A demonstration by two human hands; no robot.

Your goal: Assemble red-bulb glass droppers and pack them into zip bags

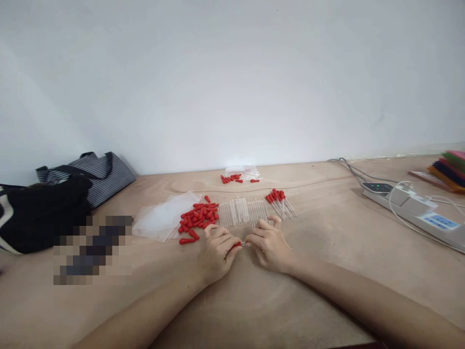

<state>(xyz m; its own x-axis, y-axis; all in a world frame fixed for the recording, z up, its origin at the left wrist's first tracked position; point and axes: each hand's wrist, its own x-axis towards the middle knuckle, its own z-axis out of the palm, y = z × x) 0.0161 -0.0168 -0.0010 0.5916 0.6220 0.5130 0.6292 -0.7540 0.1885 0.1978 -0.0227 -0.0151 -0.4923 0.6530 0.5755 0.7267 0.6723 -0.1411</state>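
While we pinch a red bulb (237,245) in our left hand (220,249), our right hand (269,244) pinches a thin tube (244,244) at its end, between front and back edges of the surface (240,310).

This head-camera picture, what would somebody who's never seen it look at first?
Probably the bright red pile of rubber bulbs, just beyond the left hand and beside a row of thin clear tubes. Next, maybe the two hands in the middle: the left pinches a red bulb and the right hand a thin tube. The colourful stack at the far right edge also stands out.
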